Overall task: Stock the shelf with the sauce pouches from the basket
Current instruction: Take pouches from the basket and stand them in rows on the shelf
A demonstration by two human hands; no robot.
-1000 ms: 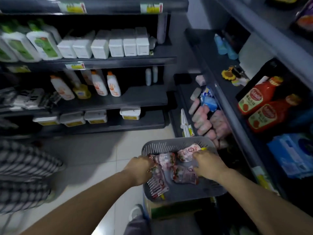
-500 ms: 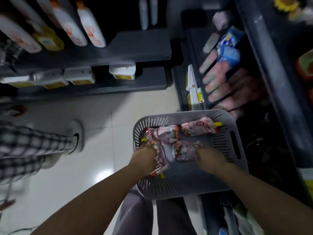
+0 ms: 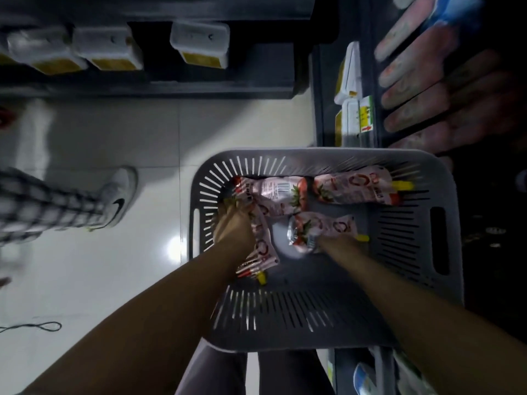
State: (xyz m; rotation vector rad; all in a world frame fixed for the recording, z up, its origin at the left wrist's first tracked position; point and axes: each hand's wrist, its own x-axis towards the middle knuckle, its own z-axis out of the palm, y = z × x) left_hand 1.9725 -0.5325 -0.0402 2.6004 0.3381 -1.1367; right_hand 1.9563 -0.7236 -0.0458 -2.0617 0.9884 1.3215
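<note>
Basket (image 3: pixel 413 280), grey and slotted, seen from above and propped at the person's knees, with both bare forearms reaching into it. Four sauce pouches lie on its floor, pink with strawberry prints and yellow caps. None is lifted clear, so the stocking looks far from finished: all four have yet to reach the shelf (image 3: pixel 325 81), which stands just beyond the basket's far right corner. Blurred pink packs (image 3: pixel 422 89) already lie on that shelf; they may be the same product, but the blur hides their print.

The left hand (image 3: pixel 232 223) is at the basket's left wall, knuckles up, fingers curled down over the top end of the left pouch (image 3: pixel 261 246). That pouch runs along the hand's right side toward the person. It looks like a grip, though the fingertips are hidden.

The right hand (image 3: pixel 338 243) lies at the near edge of the middle pouch (image 3: pixel 322 228), touching it. A yellow cap shows just to the hand's right. The fingers are blurred and partly covered, so I cannot tell whether they pinch the pouch or only rest on it.

The back pouch (image 3: pixel 275 192) and the right pouch (image 3: pixel 356 188) lie beyond both hands, along the far wall, untouched.
</note>
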